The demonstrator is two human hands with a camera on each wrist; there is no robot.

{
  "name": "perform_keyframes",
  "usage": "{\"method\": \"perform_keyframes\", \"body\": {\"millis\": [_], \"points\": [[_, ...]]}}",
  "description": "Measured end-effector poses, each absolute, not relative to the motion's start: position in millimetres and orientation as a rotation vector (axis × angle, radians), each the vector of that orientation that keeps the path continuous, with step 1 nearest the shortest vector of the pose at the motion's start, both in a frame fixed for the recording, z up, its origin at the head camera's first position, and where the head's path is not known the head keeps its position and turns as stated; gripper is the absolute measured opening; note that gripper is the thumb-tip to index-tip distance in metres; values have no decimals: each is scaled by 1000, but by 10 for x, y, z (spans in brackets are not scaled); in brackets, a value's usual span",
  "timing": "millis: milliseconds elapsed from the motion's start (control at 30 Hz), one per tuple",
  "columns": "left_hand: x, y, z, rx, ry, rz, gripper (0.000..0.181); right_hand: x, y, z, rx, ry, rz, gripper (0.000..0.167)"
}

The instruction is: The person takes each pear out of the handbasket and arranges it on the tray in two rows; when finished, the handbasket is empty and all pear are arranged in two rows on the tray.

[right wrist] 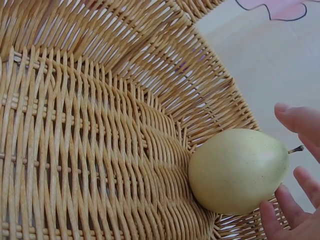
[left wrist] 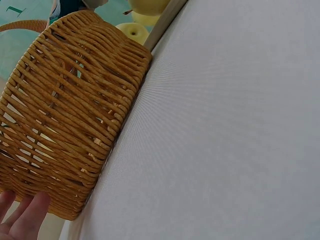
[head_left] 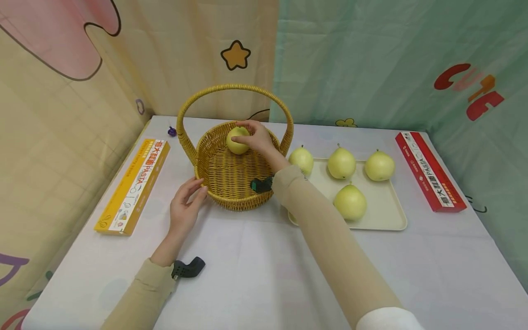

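Observation:
A wicker basket [head_left: 233, 176] with a tall arched handle stands on the table. Inside it, against the far wall, sits a yellow-green pear [right wrist: 240, 170]. My right hand [head_left: 257, 137] is spread around this pear, its thumb apart from the skin and its fingertips at or touching the side. My left hand [head_left: 185, 206] is at the basket's near left side, where its fingers [left wrist: 32, 215] rest against the outer weave. Right of the basket, a cream tray [head_left: 381, 215] bears several more pears [head_left: 350, 202], one mostly hidden by my right forearm.
A yellow pasta box [head_left: 133, 188] lies left of the basket, and a red pasta box [head_left: 431, 172] lies right of the tray. A small purple object [head_left: 172, 131] is near the back left. Printed curtains [head_left: 350, 59] hang behind the white-covered table [head_left: 239, 275].

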State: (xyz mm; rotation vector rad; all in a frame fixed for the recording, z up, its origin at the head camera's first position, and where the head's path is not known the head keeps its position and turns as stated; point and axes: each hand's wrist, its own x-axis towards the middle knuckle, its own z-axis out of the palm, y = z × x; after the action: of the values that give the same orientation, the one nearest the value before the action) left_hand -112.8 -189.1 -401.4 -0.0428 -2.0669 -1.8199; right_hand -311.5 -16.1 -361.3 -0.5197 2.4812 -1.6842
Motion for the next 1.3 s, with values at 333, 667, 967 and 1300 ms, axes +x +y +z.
{"method": "perform_keyframes", "body": {"millis": [333,667,967,1300], "points": [[-1128,-1876,-4014,-36,-2061,-1817,29,-3158,-167,-3693,-558,2473,-1544,65],[-1131,-1875,-4011,-25,-2065,-1812,29,-3161,-203,-3737,-631,2498,-1480,65],[-1134,-1892,-4022,-35,-2069,-1808,29,-3139,-199,-3752,-680,2481,-1480,61],[-1136,-1893,-4030,-45,-2067,-1801,29,-3127,-210,-3768,-772,2526,-1423,55]]}}
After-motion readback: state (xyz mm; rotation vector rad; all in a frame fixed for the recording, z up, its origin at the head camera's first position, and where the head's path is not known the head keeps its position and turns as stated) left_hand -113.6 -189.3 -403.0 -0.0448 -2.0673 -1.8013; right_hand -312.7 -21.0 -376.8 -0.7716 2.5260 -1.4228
